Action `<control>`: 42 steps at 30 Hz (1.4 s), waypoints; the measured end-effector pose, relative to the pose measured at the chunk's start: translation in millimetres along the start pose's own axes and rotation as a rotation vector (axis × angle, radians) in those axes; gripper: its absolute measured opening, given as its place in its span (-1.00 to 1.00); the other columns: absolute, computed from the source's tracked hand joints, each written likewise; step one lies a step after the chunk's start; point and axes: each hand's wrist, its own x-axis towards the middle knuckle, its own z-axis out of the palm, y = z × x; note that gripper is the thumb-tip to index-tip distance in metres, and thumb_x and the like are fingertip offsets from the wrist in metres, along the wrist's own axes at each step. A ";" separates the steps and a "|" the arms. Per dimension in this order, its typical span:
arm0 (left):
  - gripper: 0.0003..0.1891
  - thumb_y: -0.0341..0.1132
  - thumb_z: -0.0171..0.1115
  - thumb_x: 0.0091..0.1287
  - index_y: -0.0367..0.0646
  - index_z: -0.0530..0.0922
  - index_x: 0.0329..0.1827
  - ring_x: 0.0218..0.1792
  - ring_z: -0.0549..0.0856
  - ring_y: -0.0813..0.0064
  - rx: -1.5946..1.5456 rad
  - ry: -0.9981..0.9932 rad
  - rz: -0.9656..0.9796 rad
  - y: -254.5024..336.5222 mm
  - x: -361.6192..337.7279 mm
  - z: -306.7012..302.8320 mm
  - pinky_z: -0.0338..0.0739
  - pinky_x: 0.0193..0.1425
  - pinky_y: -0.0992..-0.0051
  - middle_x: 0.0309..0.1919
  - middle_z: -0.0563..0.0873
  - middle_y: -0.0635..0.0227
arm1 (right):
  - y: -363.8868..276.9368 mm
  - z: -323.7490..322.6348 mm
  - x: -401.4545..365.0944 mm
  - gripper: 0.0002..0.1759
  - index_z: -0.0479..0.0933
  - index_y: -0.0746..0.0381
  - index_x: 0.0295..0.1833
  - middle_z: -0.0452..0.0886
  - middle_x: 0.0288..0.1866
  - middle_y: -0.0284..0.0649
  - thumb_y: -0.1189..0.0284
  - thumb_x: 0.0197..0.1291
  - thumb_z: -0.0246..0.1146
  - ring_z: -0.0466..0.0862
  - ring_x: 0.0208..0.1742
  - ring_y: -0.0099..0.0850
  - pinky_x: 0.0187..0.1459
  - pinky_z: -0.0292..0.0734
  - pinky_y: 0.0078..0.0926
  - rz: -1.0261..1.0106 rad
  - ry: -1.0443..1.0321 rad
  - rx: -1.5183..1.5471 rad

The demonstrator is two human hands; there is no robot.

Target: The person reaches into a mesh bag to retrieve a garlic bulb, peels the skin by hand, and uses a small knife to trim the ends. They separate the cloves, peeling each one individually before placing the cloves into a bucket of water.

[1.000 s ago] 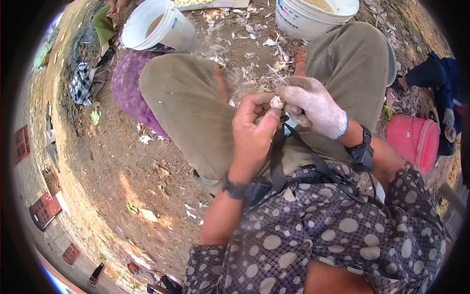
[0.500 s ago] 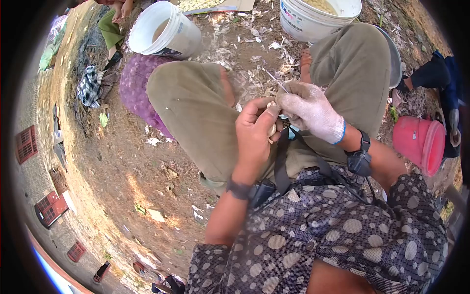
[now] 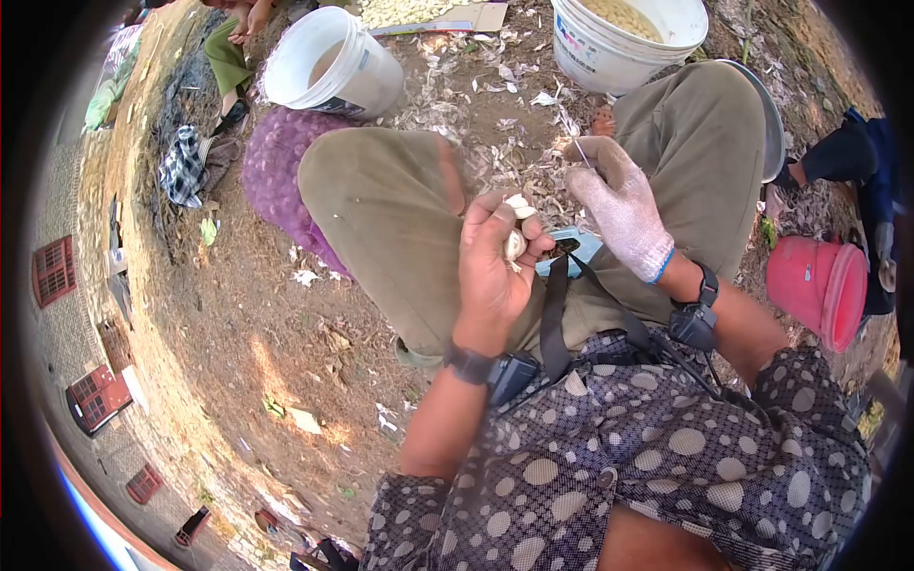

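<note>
My bare left hand [image 3: 493,262] holds garlic cloves [image 3: 515,246], with pale peeled cloves [image 3: 520,206] showing at its fingertips. To its right, my right hand [image 3: 614,200] wears a whitish glove with a blue edge. Its fingers are closed on a thin metal blade [image 3: 582,152] that points up and left. The two hands are apart. A light blue object [image 3: 583,249] lies between my thighs, below and between the hands.
A white bucket [image 3: 333,67] and a purple mesh sack [image 3: 276,162] stand by my left knee. Another white bucket [image 3: 595,62] holds cloves in liquid. A pink bucket [image 3: 809,285] is at right. Other people sit at upper left and right. Peels litter the ground.
My hands have moved apart, the gloved right hand going up and right with the blade. More of the cloves in my left hand shows, and the light blue object is more visible.
</note>
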 end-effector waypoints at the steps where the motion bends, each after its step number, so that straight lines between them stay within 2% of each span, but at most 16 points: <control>1: -0.73 -0.36 0.19 0.58 -0.17 0.46 0.26 -0.17 0.68 0.44 -0.008 -0.005 -0.001 -0.2 -0.3 -0.8 0.74 -0.12 0.34 0.06 0.66 0.16 | -0.2 -0.1 -0.9 -0.75 0.58 0.34 0.12 0.58 -0.26 -0.34 0.44 0.45 0.29 0.56 -0.25 -0.61 -0.17 0.54 -0.53 0.017 0.013 0.008; 3: -0.74 -0.38 0.20 0.58 -0.17 0.47 0.26 -0.17 0.69 0.42 -0.028 -0.019 0.001 -0.4 0.2 -2.7 0.76 -0.10 0.30 0.04 0.67 0.17 | -4.2 -1.0 -2.5 -0.72 0.57 0.37 0.14 0.60 -0.23 -0.32 0.45 0.43 0.31 0.58 -0.19 -0.58 -0.09 0.58 -0.49 0.046 0.037 0.020; 6: -0.78 -0.41 0.20 0.59 -0.17 0.50 0.22 -0.20 0.72 0.43 -0.009 -0.021 0.038 -2.8 1.5 -1.9 0.77 -0.10 0.29 0.00 0.70 0.20 | -12.6 -7.0 -6.7 -0.70 0.57 0.37 0.17 0.65 -0.19 -0.30 0.43 0.44 0.31 0.63 -0.17 -0.59 -0.10 0.61 -0.46 0.019 -0.152 -0.093; 9: -0.83 -0.45 0.23 0.59 -0.19 0.56 0.16 -0.26 0.77 0.48 0.039 0.001 0.058 -4.4 1.7 0.0 0.81 -0.20 0.37 -0.20 0.74 0.30 | -23.9 -1.2 -18.3 -0.68 0.58 0.35 0.18 0.70 -0.16 -0.24 0.44 0.41 0.36 0.68 -0.18 -0.54 -0.11 0.66 -0.41 0.106 -0.323 0.078; 12: -0.85 -0.43 0.32 0.56 -0.19 0.60 0.11 -0.25 0.77 0.53 0.107 0.032 0.043 -6.6 -1.0 -2.9 0.73 -0.21 0.47 -0.19 0.77 0.32 | -31.4 -1.3 -16.4 -0.65 0.58 0.35 0.19 0.74 -0.16 -0.16 0.47 0.37 0.41 0.74 -0.20 -0.50 -0.16 0.69 -0.42 -0.173 -0.379 -0.234; 15: -0.86 -0.41 0.38 0.53 -0.21 0.63 0.04 -0.25 0.76 0.55 0.161 -0.007 0.056 -5.0 -3.1 -3.9 0.67 -0.20 0.52 -0.16 0.79 0.33 | -29.2 -4.0 -14.4 -0.64 0.59 0.36 0.19 0.72 -0.16 -0.11 0.52 0.33 0.45 0.77 -0.22 -0.48 -0.17 0.70 -0.45 -0.310 -0.385 -0.246; 18: -0.86 -0.40 0.37 0.54 -0.24 0.63 0.03 -0.26 0.75 0.56 0.215 -0.027 0.099 -7.0 -2.1 -7.7 0.67 -0.19 0.51 -0.17 0.78 0.32 | -30.3 -6.7 -16.0 -0.67 0.59 0.38 0.18 0.71 -0.13 -0.12 0.56 0.36 0.42 0.78 -0.16 -0.51 -0.15 0.71 -0.48 -0.256 -0.427 -0.199; 21: -0.87 -0.39 0.36 0.55 -0.24 0.63 0.02 -0.28 0.73 0.56 0.187 -0.016 0.060 -5.7 -1.4 -2.1 0.65 -0.24 0.52 -0.19 0.77 0.33 | -24.6 -2.9 -15.6 -0.71 0.60 0.39 0.16 0.70 -0.08 -0.15 0.57 0.38 0.41 0.77 -0.11 -0.53 -0.12 0.71 -0.48 -0.110 -0.414 -0.065; 27: -0.88 -0.34 0.32 0.59 -0.17 0.64 0.05 -0.33 0.73 0.58 0.113 -0.027 -0.018 -3.3 -2.8 -3.9 0.58 -0.38 0.56 -0.21 0.78 0.35 | -27.8 -5.3 -12.8 -0.77 0.61 0.39 0.13 0.69 -0.01 -0.23 0.56 0.43 0.36 0.74 -0.10 -0.54 -0.12 0.71 -0.50 -0.176 -0.436 -0.099; 30: -0.86 -0.35 0.34 0.58 -0.19 0.62 0.05 -0.36 0.73 0.58 0.365 -0.041 0.086 -1.2 -6.6 -3.8 0.56 -0.42 0.58 -0.21 0.78 0.33 | -31.6 -5.5 -11.9 -0.80 0.60 0.34 0.09 0.67 -0.14 -0.28 0.48 0.45 0.33 0.66 -0.30 -0.62 -0.32 0.59 -0.61 0.103 -0.414 0.078; 33: -0.85 -0.35 0.36 0.56 -0.21 0.62 0.03 -0.41 0.72 0.59 0.356 -0.074 0.092 -3.3 -8.4 -4.1 0.54 -0.45 0.60 -0.21 0.78 0.32 | -28.5 -8.7 -6.6 -0.78 0.58 0.27 0.09 0.61 -0.28 -0.34 0.40 0.45 0.33 0.50 -0.48 -0.70 -0.50 0.35 -0.72 0.473 -0.421 0.396; 34: -0.86 -0.35 0.36 0.56 -0.21 0.62 0.02 -0.42 0.71 0.60 0.336 -0.063 0.085 -3.1 -8.6 -2.0 0.53 -0.46 0.60 -0.22 0.78 0.32 | -22.7 -6.7 -7.0 -0.75 0.56 0.26 0.12 0.57 -0.37 -0.39 0.38 0.45 0.34 0.40 -0.56 -0.75 -0.56 0.18 -0.73 0.485 -0.410 0.470; 36: -0.86 -0.35 0.36 0.55 -0.21 0.62 0.01 -0.44 0.71 0.60 0.297 -0.042 0.071 -1.5 -9.5 3.1 0.53 -0.46 0.60 -0.25 0.78 0.32 | -21.7 -8.9 -4.3 -0.74 0.56 0.26 0.12 0.57 -0.36 -0.40 0.38 0.45 0.34 0.40 -0.55 -0.75 -0.56 0.20 -0.72 0.514 -0.444 0.509; 39: -0.86 -0.36 0.35 0.55 -0.26 0.63 -0.03 -0.45 0.65 0.69 0.409 0.063 0.116 -5.9 -4.4 8.3 0.52 -0.43 0.63 -0.36 0.72 0.41 | -24.7 -1.7 -4.4 -0.74 0.56 0.26 0.13 0.56 -0.35 -0.42 0.38 0.45 0.33 0.40 -0.54 -0.75 -0.56 0.22 -0.72 0.484 -0.421 0.450; 42: -0.86 -0.36 0.32 0.56 -0.26 0.62 -0.05 -0.45 0.66 0.68 0.623 0.128 0.218 -12.9 -2.0 6.2 0.52 -0.44 0.62 -0.39 0.71 0.41 | -29.3 0.7 -5.1 -0.74 0.56 0.26 0.14 0.55 -0.35 -0.44 0.38 0.46 0.32 0.39 -0.53 -0.75 -0.54 0.24 -0.71 0.482 -0.406 0.372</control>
